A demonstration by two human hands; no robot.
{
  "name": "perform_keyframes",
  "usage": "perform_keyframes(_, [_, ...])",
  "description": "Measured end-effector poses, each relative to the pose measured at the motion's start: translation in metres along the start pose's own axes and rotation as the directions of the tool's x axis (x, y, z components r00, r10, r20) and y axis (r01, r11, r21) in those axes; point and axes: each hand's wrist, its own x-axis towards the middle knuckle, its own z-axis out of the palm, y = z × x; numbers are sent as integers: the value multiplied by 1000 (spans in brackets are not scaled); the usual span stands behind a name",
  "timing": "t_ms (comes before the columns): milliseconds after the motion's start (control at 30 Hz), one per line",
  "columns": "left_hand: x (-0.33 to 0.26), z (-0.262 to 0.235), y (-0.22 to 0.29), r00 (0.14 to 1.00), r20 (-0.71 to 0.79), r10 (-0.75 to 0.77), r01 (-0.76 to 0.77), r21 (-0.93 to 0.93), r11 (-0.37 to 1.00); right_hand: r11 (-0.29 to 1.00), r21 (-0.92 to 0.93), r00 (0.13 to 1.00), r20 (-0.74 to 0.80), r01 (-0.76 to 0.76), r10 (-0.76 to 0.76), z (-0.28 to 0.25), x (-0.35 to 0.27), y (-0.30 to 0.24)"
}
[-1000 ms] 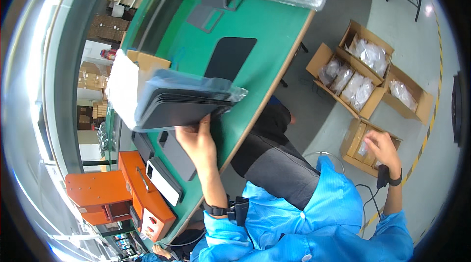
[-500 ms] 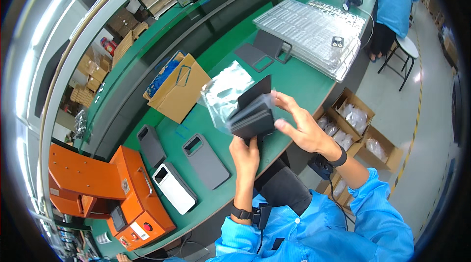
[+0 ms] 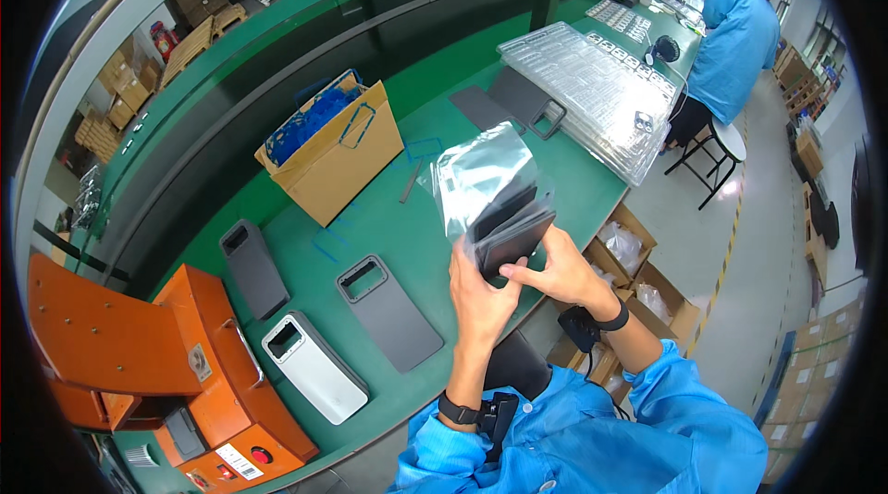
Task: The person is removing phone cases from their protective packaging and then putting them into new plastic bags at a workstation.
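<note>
You have the fingers of your left hand (image 3: 476, 298) and right hand (image 3: 569, 267) wrapped round the dark stack (image 3: 520, 244), above the near edge of the surface (image 3: 313, 289). It is lifted, its sheets partly spread; whether it is fully out of the clear bag (image 3: 486, 168) cannot be told. Grey cases (image 3: 393, 320) lie toward the left end.

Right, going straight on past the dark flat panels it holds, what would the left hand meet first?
Pointing forward, the left hand would likely meet the clear plastic bag first, just beyond the dark flat panels, though depth is unclear.
</note>
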Motion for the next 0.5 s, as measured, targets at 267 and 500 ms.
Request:
perform_keyframes(267, [0, -2, 15, 992, 29, -120, 123, -86, 989, 957, 156, 958, -191, 243, -213, -37, 5, -15])
perform_keyframes(500, [-3, -5, 17, 998, 54, -29, 33, -68, 997, 900, -199, 921, 56, 388, -384, -76, 25, -60])
